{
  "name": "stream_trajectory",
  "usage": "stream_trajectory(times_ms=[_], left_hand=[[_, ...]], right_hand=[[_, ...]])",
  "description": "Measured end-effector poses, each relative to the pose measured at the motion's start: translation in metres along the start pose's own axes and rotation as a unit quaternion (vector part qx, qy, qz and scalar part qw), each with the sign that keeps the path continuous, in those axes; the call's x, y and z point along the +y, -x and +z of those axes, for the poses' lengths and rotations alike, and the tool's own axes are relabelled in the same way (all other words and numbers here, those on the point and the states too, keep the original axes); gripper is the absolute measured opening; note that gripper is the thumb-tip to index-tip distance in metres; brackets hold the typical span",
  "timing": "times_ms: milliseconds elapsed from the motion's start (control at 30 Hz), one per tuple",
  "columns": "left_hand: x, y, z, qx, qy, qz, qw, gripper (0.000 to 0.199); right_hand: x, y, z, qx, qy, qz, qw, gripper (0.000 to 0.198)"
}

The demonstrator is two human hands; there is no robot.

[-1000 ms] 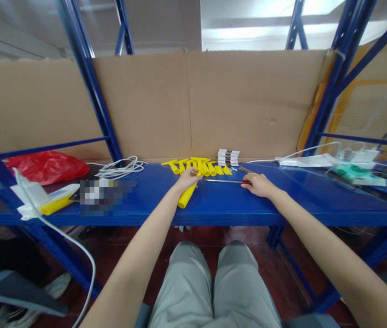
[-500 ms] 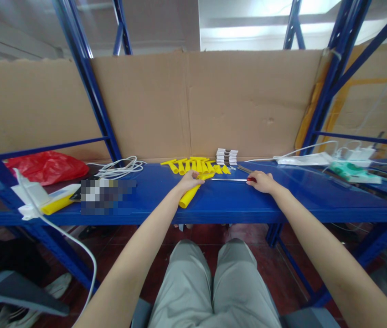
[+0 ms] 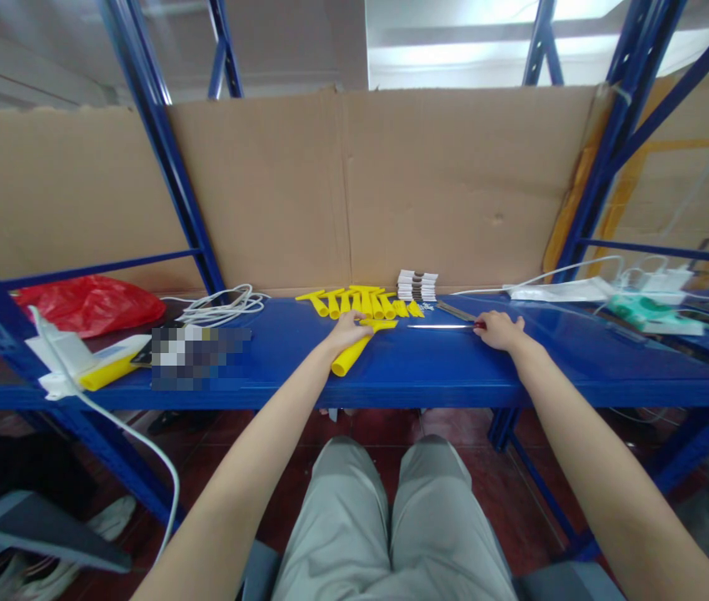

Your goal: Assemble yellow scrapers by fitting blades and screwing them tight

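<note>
My left hand [image 3: 349,332] is closed on a yellow T-shaped plastic scraper handle [image 3: 347,357], its round open end toward me and its wide head pointing away. To the right, my right hand [image 3: 501,330] grips a screwdriver [image 3: 438,326] whose thin metal shaft points left, low over the blue shelf. The fingers cover most of its handle. Just behind the shaft lies a grey metal strip-like tool [image 3: 455,311]. Several similar yellow T-shaped handles [image 3: 354,302] stand in a row behind my left hand, with small yellow pieces [image 3: 415,309] at their right end.
A stack of white-and-black small packs [image 3: 417,286] stands against the cardboard wall [image 3: 442,184]. Coiled white cable [image 3: 222,307], a red plastic bag [image 3: 88,305] and a white power strip [image 3: 66,355] lie left. A green-and-white package [image 3: 651,315] and cables lie right on the blue shelf [image 3: 417,367].
My right hand has moved right with the screwdriver, drawing its tip away from the yellow scraper handle. My left hand stays on the handle, almost unmoved.
</note>
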State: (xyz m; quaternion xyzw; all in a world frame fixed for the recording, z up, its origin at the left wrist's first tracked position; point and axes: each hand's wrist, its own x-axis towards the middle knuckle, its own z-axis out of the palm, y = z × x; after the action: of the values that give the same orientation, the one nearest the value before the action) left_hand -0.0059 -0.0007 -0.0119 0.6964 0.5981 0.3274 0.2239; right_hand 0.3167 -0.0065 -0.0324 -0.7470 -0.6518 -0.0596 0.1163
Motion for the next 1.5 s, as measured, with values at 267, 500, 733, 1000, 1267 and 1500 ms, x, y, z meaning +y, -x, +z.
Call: stream_trajectory(times_ms=[267,500,733,1000,1267,1500], left_hand=[[-0.004,-0.003,0.006,0.041,-0.014,-0.017,0.999,0.037],[0.000,0.003,0.008,-0.001,0.064,-0.033,0.997,0.040],[-0.005,-0.002,0.020,0.022,0.106,-0.020,0.994,0.042],[0.001,-0.002,0.027,0.122,0.035,-0.009,0.992,0.020],[-0.001,-0.011,0.027,0.140,0.034,0.010,0.990,0.021],[-0.007,-0.012,0.026,0.150,-0.053,0.093,0.983,0.013]], right_hand=[[0.004,-0.005,0.004,0.007,-0.001,-0.007,1.000,0.029],[-0.003,0.002,-0.004,-0.010,-0.007,0.009,1.000,0.029],[-0.003,0.002,-0.004,-0.012,-0.008,0.008,1.000,0.028],[-0.005,0.002,-0.002,-0.016,-0.001,0.023,1.000,0.032],[-0.002,-0.002,0.003,0.012,-0.014,0.016,1.000,0.032],[-0.001,-0.003,0.004,0.052,-0.032,0.019,0.998,0.037]])
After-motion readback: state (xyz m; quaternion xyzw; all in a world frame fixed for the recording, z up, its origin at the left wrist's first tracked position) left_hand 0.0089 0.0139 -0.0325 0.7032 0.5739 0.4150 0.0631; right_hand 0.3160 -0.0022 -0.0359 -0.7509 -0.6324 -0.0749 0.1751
